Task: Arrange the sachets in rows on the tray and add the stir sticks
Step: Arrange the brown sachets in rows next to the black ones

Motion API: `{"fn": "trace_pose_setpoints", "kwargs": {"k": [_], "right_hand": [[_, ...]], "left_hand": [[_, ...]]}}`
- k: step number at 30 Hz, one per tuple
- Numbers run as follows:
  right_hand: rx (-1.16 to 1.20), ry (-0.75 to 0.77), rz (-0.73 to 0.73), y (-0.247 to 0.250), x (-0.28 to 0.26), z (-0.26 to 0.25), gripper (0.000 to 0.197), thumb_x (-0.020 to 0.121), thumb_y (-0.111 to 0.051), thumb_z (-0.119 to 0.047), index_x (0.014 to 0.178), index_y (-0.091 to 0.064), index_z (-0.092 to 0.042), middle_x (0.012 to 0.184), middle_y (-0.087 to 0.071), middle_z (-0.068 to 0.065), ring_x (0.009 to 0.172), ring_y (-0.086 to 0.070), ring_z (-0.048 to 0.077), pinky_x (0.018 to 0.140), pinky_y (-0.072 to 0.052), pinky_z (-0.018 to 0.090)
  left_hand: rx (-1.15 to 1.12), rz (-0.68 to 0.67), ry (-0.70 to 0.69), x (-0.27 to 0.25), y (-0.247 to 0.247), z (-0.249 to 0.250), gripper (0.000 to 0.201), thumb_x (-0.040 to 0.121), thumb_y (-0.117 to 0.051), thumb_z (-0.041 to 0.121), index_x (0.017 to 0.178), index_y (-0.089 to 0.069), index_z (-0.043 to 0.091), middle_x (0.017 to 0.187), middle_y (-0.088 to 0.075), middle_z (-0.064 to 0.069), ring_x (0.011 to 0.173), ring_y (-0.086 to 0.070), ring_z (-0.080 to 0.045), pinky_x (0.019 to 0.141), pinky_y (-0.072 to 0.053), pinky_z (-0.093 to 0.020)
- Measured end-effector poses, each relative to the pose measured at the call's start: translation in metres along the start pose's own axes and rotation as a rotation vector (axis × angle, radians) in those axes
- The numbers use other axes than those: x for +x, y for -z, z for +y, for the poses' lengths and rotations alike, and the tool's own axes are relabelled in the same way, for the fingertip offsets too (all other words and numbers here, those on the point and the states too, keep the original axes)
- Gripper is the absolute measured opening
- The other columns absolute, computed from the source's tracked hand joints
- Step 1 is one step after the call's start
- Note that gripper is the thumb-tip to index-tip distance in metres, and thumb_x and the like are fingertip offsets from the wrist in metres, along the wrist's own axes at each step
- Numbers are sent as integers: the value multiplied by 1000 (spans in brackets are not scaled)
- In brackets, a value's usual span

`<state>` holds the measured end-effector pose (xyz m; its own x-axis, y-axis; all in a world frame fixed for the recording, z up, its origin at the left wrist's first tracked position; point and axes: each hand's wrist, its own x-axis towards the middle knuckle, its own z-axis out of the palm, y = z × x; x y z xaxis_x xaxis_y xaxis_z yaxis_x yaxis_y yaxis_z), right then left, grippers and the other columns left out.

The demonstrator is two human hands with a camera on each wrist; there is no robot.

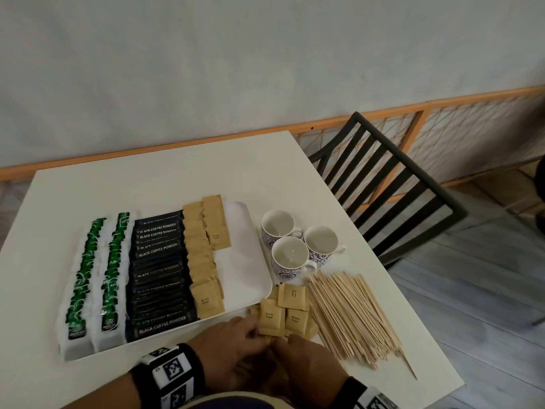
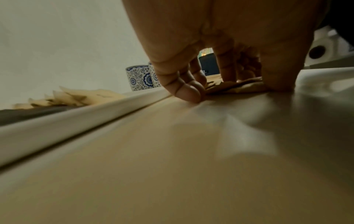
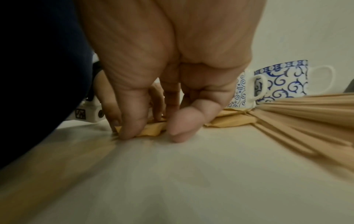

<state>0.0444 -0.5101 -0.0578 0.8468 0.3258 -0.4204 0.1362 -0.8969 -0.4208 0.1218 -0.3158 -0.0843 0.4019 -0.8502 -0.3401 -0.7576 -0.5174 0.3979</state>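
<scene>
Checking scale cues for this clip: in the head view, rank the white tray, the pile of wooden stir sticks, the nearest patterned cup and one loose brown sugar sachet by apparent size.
1. white tray
2. pile of wooden stir sticks
3. nearest patterned cup
4. loose brown sugar sachet
The cup and sachet are close in size; the cup looks somewhat larger.

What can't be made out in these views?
- Head view: the left hand and right hand cover the nearest brown sugar sachets; their number is hidden.
- Head view: small print on the green tea sachets is too blurred to read.
- Wrist views: the stir sticks are cut off at the edge.
</scene>
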Motion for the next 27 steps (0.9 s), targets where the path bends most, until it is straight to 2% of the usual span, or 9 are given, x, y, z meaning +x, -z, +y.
{"fn": "trace_pose_setpoints", "kwargs": {"k": [4, 7, 9, 12, 15, 19, 21, 23, 27], "right_hand": [[-51, 84, 18, -1, 9, 4, 41, 90, -62, -36, 125, -54, -18, 119, -58, 10, 104, -60, 28, 84, -51, 39], [-116, 118, -21, 3, 18, 0, 37, 89, -63, -38, 117, -57, -14, 114, -57, 10, 101, -59, 28, 75, -46, 33], [-110, 108, -39, 1, 25, -3, 38, 89, -64, -35, 117, -55, -12, 115, -56, 12, 102, -58, 29, 77, -46, 35], [-48, 82, -38, 0, 30, -9, 39, 91, -61, -31, 123, -48, -12, 118, -57, 11, 106, -58, 29, 88, -50, 40], [-8, 84, -19, 2, 31, -10, 36, 92, -57, -32, 122, -46, -14, 114, -61, 8, 102, -60, 28, 86, -51, 39], [34, 72, 233, 16, 36, -5, 20, 94, -46, -36, 105, -50, -20, 95, -60, 1, 81, -55, 21, 64, -40, 28], [3, 7, 266, 23, 42, -2, 19, 97, -45, -30, 114, -51, -22, 105, -56, -3, 88, -57, 19, 71, -44, 28], [-95, -9, 237, 24, 50, 4, 23, 96, -49, -19, 119, -52, -22, 116, -53, 1, 99, -58, 21, 76, -47, 31], [-238, 21, 137, 23, 54, 3, 22, 91, -55, -9, 112, -56, -13, 119, -48, 9, 105, -53, 27, 77, -47, 35]], "left_hand": [[94, 68, -16, -8, 0, -5, 38, 77, -53, 53, 113, -50, 41, 120, -47, 4, 101, -52, -19, 76, -53, -35], [85, 91, 31, -12, -4, -10, 38, 74, -52, 58, 107, -55, 39, 121, -46, 7, 103, -47, -16, 80, -51, -34], [42, 152, 69, -12, -9, -13, 27, 74, -56, 49, 98, -58, 37, 114, -48, 10, 99, -47, -14, 76, -52, -34], [-139, 219, 139, -13, -11, -17, 16, 75, -61, 38, 90, -61, 33, 111, -44, 13, 102, -44, -9, 84, -47, -27], [-287, 275, 195, -14, -6, -14, 14, 73, -66, 29, 79, -53, 32, 103, -37, 17, 97, -44, -5, 81, -42, -17], [-310, 291, 270, -13, -3, -12, 27, 74, -69, 26, 95, -52, 26, 103, -37, 14, 91, -44, -4, 73, -40, -14], [-303, 280, 324, -13, -4, -14, 39, 73, -70, 26, 105, -49, 30, 105, -35, 16, 94, -44, -3, 76, -44, -18], [-299, 249, 364, -15, -3, -15, 45, 73, -70, 26, 110, -46, 33, 106, -34, 17, 93, -45, -4, 76, -46, -21], [-301, 191, 402, -19, 5, -13, 53, 68, -70, 18, 111, -43, 34, 104, -31, 17, 89, -45, -7, 71, -42, -21]]}}
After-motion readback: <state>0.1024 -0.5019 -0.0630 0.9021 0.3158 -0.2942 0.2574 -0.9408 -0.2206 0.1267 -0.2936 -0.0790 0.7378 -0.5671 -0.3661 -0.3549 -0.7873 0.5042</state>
